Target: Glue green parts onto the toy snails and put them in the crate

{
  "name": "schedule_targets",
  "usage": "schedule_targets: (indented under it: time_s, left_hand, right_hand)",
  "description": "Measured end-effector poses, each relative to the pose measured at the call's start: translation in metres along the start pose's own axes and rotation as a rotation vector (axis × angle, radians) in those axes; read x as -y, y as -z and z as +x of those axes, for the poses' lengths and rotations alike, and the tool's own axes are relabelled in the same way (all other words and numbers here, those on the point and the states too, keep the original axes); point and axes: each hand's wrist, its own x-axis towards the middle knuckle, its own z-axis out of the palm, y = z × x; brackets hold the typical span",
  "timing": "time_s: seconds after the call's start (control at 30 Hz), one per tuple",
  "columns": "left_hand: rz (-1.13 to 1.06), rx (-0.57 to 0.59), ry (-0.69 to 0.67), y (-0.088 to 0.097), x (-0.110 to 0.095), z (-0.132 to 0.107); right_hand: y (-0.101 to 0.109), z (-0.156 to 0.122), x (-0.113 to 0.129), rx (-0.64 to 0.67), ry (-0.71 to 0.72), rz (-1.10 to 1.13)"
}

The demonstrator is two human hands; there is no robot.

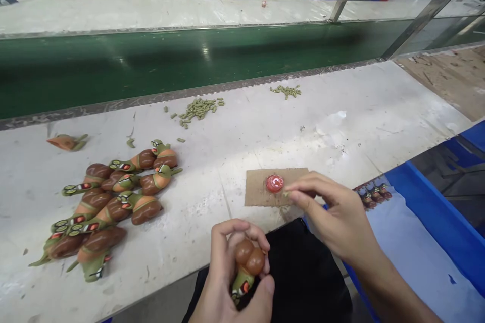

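Observation:
My left hand (237, 275) is wrapped round a brown and green toy figure (248, 262), its rounded brown parts facing up and its green face toward my wrist. My right hand (329, 207) pinches a small green piece (287, 193) between thumb and fingertips. Just left of those fingertips is a small round container of red stuff (275, 182), standing on a piece of cardboard (255, 194). Several similar toy figures (146, 209) lie in a heap on the left of the white table (197, 181).
Small green pieces lie in a larger pile (199, 110) and a smaller pile (287, 92) near the green conveyor belt (170, 58). An orange and green part (67, 142) lies far left. At right, below the table, a blue crate (420, 202) holds white sheeting and more figures (373, 194).

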Motion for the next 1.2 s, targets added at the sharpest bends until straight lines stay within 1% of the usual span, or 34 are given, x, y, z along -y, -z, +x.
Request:
schedule_targets:
  time_s: [0.1, 0.17, 0.23, 0.3, 0.4, 0.43, 0.47, 0.53, 0.63, 0.77, 1.1, 1.2]
  left_hand:
    - [0.058, -0.082, 0.003, -0.002, 0.002, 0.000]
    - [0.108, -0.083, -0.021, 0.000, 0.004, 0.001]
    - [0.225, -0.062, -0.084, 0.004, 0.004, 0.004]
    - [0.422, -0.024, -0.217, 0.009, 0.004, 0.013]
    - [0.737, 0.071, -0.533, 0.018, 0.006, 0.033]
    - [0.813, 0.098, -0.608, 0.019, 0.007, 0.039]
    - [0.870, 0.116, -0.653, 0.020, 0.009, 0.045]
    - [0.932, 0.118, -0.665, 0.020, 0.011, 0.053]
    - [0.958, 0.097, -0.634, 0.017, 0.014, 0.055]
    - [0.944, 0.111, -0.610, 0.014, 0.015, 0.053]
    - [0.942, 0.110, -0.641, 0.015, 0.015, 0.055]
    - [0.951, 0.121, -0.649, 0.014, 0.014, 0.056]
  right_hand:
    - [0.001, 0.015, -0.006, -0.028, 0.128, -0.166]
    - [0.000, 0.021, -0.008, -0.005, 0.194, -0.253]
    - [-0.002, 0.024, -0.008, 0.028, 0.227, -0.300]
    - [-0.003, 0.026, -0.008, 0.049, 0.237, -0.328]
    - [-0.005, 0.028, -0.007, 0.073, 0.245, -0.358]
    - [-0.005, 0.028, -0.007, 0.083, 0.249, -0.364]
    - [-0.005, 0.029, -0.007, 0.089, 0.257, -0.373]
    - [-0.003, 0.030, -0.006, 0.085, 0.282, -0.402]
    - [0.001, 0.029, -0.005, 0.085, 0.302, -0.448]
    - [0.004, 0.026, -0.003, 0.111, 0.292, -0.445]
    - [0.004, 0.023, -0.002, 0.088, 0.232, -0.397]
    - [0.004, 0.022, -0.004, 0.051, 0.201, -0.369]
